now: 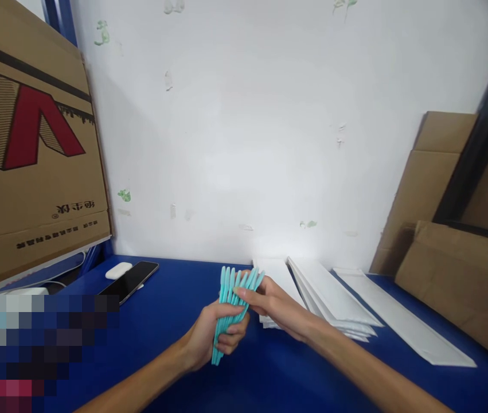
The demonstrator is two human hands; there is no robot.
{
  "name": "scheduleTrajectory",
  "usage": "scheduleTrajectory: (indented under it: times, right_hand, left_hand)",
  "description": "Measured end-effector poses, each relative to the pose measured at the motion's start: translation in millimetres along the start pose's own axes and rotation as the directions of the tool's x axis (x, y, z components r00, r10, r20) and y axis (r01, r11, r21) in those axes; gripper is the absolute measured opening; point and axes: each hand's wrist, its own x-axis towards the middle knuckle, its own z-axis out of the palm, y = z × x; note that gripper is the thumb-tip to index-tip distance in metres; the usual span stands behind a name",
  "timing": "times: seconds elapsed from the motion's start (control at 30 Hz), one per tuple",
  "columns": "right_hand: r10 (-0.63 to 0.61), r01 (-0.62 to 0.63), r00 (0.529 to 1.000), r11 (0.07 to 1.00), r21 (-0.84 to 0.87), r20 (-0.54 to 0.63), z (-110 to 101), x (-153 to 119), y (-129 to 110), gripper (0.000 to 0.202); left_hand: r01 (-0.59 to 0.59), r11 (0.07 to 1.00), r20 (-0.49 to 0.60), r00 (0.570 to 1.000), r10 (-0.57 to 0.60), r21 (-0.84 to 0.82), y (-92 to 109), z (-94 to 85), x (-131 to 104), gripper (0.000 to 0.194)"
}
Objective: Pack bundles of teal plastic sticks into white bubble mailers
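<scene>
Left hand [204, 332] grips fanned turquoise sticks [229, 289]; right hand [273, 299] pinches them near the top.
From afar, I judge a slackened grip could spill them.

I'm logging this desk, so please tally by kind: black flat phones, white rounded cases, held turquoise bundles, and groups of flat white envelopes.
Black flat phone: 1
White rounded case: 1
Turquoise bundle of slim sticks, held: 1 (individual sticks overlap too much to count)
Groups of flat white envelopes: 3 (left, middle, right)
Total: 6
</scene>
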Motion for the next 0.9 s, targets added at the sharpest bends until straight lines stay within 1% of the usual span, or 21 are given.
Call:
scheduleTrajectory:
  times: [0.03,0.1,0.2,0.27,0.3,0.33,0.37,0.43,0.47,0.5,0.53,0.6,0.63,0.67,0.7,0.8,0.9]
  right_hand:
    - [0.001,-0.001,1.0,1.0,-0.026,-0.004,-0.9,0.3,1.3,0.038]
    - [-0.001,0.0,1.0,0.998,-0.07,-0.009,-1.9,1.4,2.6,0.039]
    - [-0.01,0.006,0.999,0.995,-0.098,-0.036,-1.3,3.6,1.1,0.037]
    - [-0.007,0.0,0.998,0.994,-0.105,-0.065,-1.2,5.0,-1.0,0.043]
    - [-0.002,-0.007,0.997,0.994,-0.111,-0.077,-1.6,5.3,-2.0,0.048]
    - [0.004,-0.014,0.996,0.993,-0.118,-0.086,-2.2,5.3,-2.7,0.051]
    - [0.009,-0.021,0.996,0.992,-0.126,-0.092,-3.0,5.1,-3.1,0.052]
    - [0.016,-0.029,0.995,0.99,-0.139,-0.096,-4.9,3.8,-2.9,0.052]
    - [0.019,-0.033,0.995,0.989,-0.144,-0.098,-5.7,3.0,-2.3,0.052]
    - [0.021,-0.036,0.995,0.988,-0.15,-0.099,-6.3,2.4,-1.3,0.052]
    - [0.024,-0.039,0.995,0.987,-0.157,-0.101,-6.9,2.1,0.0,0.052]
    - [0.018,-0.037,0.994,0.982,-0.183,-0.107,-8.1,2.5,3.3,0.052]
    - [0.008,-0.03,0.994,0.979,-0.202,-0.112,-8.7,3.0,5.2,0.052]
    - [-0.007,-0.019,0.993,0.974,-0.225,-0.117,-9.3,3.6,6.9,0.051]
    - [-0.026,-0.006,0.992,0.967,-0.254,-0.122,-9.8,3.8,8.4,0.051]
    - [-0.105,0.036,0.98,0.928,-0.371,-0.167,-8.9,-0.4,9.9,0.05]
    - [-0.241,0.073,0.934,0.852,-0.518,-0.265,-2.6,-16.8,8.4,0.05]
  left_hand:
    - [0.013,1.0,0.003,1.0,-0.013,-0.009,-0.2,-0.4,0.2,0.035]
    - [0.008,1.0,-0.033,0.999,-0.008,0.003,-0.5,-1.7,1.3,0.03]
    - [-0.003,0.996,-0.131,0.991,0.014,0.085,-0.7,-6.4,5.1,0.024]
    - [0.005,0.991,-0.19,0.982,0.02,0.133,-0.5,-11.0,8.2,0.023]
    - [-0.011,0.985,-0.223,0.973,0.049,0.171,-0.2,-13.1,9.6,0.022]
    - [-0.043,0.971,-0.255,0.961,0.104,0.234,0.4,-15.0,10.8,0.023]
    - [-0.089,0.944,-0.276,0.944,0.182,0.318,1.1,-16.4,11.6,0.024]
    - [-0.196,0.837,-0.26,0.893,0.368,0.511,3.1,-18.0,12.5,0.027]
    - [-0.233,0.766,-0.227,0.868,0.442,0.599,4.1,-18.4,12.5,0.027]
    - [-0.244,0.696,-0.194,0.851,0.487,0.676,4.9,-18.8,12.4,0.026]
    - [-0.218,0.612,-0.168,0.844,0.51,0.76,5.3,-19.2,12.3,0.025]
    - [-0.091,0.403,-0.139,0.85,0.508,0.911,4.7,-20.7,11.9,0.026]
    - [-0.018,0.299,-0.14,0.856,0.498,0.954,3.7,-21.7,11.8,0.027]
    - [0.033,0.237,-0.15,0.857,0.493,0.971,2.3,-22.9,11.7,0.028]
    - [0.071,0.202,-0.164,0.855,0.491,0.977,0.6,-24.3,11.6,0.029]
    - [0.165,0.143,-0.215,0.844,0.492,0.976,-4.7,-28.8,10.9,0.025]
    - [0.269,0.087,-0.276,0.826,0.491,0.959,-8.3,-32.4,8.4,0.019]
